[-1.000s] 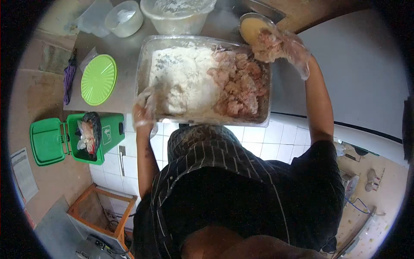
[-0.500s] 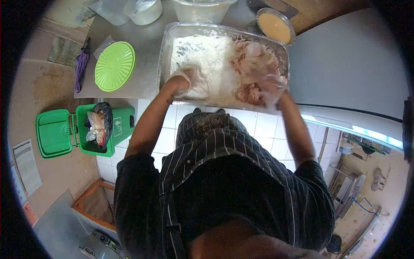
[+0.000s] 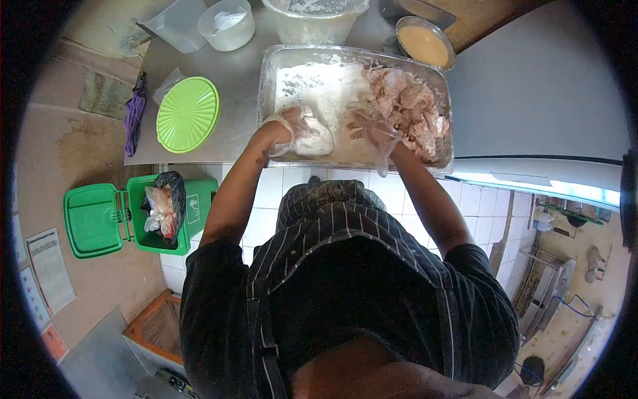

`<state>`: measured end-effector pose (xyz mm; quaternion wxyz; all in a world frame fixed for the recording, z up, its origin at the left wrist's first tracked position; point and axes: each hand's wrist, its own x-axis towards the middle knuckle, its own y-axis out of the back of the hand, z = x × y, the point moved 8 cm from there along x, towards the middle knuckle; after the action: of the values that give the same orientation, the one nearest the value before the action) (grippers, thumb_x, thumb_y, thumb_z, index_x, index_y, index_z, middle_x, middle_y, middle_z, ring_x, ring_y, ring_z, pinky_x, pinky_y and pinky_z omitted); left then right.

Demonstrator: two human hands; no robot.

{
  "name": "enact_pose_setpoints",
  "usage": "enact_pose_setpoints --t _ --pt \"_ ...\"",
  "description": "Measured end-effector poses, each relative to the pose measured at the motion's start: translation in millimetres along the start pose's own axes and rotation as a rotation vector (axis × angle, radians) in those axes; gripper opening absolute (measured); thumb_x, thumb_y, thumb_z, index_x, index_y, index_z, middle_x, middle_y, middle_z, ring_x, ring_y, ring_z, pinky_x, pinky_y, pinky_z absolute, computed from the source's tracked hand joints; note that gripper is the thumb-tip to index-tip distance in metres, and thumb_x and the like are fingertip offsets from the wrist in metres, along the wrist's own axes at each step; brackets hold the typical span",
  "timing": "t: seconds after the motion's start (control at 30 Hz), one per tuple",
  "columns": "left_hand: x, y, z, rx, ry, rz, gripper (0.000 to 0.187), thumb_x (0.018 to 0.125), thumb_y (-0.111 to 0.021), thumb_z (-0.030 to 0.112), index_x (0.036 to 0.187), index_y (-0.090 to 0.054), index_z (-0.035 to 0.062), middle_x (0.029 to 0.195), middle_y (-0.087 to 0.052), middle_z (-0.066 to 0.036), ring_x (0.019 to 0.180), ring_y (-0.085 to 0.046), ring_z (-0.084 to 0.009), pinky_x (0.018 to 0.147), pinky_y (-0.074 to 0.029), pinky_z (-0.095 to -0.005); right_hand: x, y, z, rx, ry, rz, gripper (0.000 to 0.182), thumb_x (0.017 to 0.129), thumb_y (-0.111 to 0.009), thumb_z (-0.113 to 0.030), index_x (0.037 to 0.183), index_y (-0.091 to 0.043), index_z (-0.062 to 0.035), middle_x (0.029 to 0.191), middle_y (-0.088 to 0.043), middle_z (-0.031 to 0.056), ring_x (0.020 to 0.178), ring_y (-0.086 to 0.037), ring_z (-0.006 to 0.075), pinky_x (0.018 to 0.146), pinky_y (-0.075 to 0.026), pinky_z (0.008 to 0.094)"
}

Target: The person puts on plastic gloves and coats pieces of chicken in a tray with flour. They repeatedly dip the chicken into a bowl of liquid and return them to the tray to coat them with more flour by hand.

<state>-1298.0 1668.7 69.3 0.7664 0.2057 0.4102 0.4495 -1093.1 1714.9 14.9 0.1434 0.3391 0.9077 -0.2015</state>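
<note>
A metal tray (image 3: 446, 93) holds white flour (image 3: 319, 83) on its left side and a pile of raw meat pieces (image 3: 415, 100), dusted with flour, on its right. My left hand (image 3: 292, 123), in a clear plastic glove, curls over a flour-coated lump (image 3: 316, 141) near the tray's front edge. What kind of piece lies under the flour cannot be made out. My right hand (image 3: 373, 126), gloved too, is over the middle of the tray, left of the meat. Its fingers are spread, with nothing visible in them.
Behind the tray stand a large white tub (image 3: 312, 26), a round container (image 3: 227, 26) and a bowl of tan liquid (image 3: 424, 43). A green lid (image 3: 188, 114) lies on the metal counter (image 3: 232, 86) at left. Below is an open green bin (image 3: 156, 243); a grey surface (image 3: 531, 93) is at right.
My right hand has moved left, off the meat pile to the middle of the tray. My left hand stays at the flour side, where a white lump now shows under it.
</note>
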Motion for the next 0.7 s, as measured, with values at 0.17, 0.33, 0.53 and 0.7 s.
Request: enact_pose_setpoints --t 0.17,0.33,0.53,0.7 --pt "12 17 1 -0.165 -0.148 0.211 0.048 0.081 -0.062 0.028 0.118 -0.049 -0.0007 0.103 -0.060 -0.019 0.090 -0.058 -0.0307 0.081 -0.045 -0.0385 -29 -33 -63 -0.421 0.063 0.108 0.052 0.096 -0.042 -0.033 0.140 -0.031 -0.0094 0.141 -0.037 0.0095 0.123 -0.043 0.0257 0.102 -0.038 0.0397" --pt "2 23 47 -0.044 -0.333 0.221 0.048 0.080 -0.062 0.025 0.118 -0.049 -0.0008 0.111 -0.058 -0.021 0.100 -0.057 -0.0336 0.088 -0.043 -0.0405 -17 -43 -58 -1.022 0.102 0.101 0.052 0.095 -0.041 -0.039 0.140 -0.034 -0.0127 0.144 -0.032 0.0107 0.130 -0.033 0.0292 0.111 -0.022 0.0402" --pt "58 -18 -6 0.219 -0.061 0.033 0.052 0.078 -0.063 0.026 0.120 -0.049 -0.0001 0.119 -0.054 -0.024 0.109 -0.053 -0.0363 0.096 -0.041 -0.0403 -17 -27 -29 -1.072 -0.004 0.042 0.057 0.093 -0.045 -0.035 0.143 -0.027 -0.0147 0.151 -0.017 0.0085 0.138 -0.020 0.0285 0.114 -0.013 0.0410" --pt "58 -11 12 0.430 -0.248 -0.023 0.048 0.082 -0.061 0.027 0.121 -0.049 0.0014 0.122 -0.053 -0.021 0.111 -0.052 -0.0345 0.097 -0.040 -0.0393 -29 -32 -48 -0.274 0.112 0.133 0.054 0.092 -0.053 -0.028 0.139 -0.033 -0.0121 0.139 -0.041 0.0135 0.124 -0.042 0.0291 0.107 -0.030 0.0411"
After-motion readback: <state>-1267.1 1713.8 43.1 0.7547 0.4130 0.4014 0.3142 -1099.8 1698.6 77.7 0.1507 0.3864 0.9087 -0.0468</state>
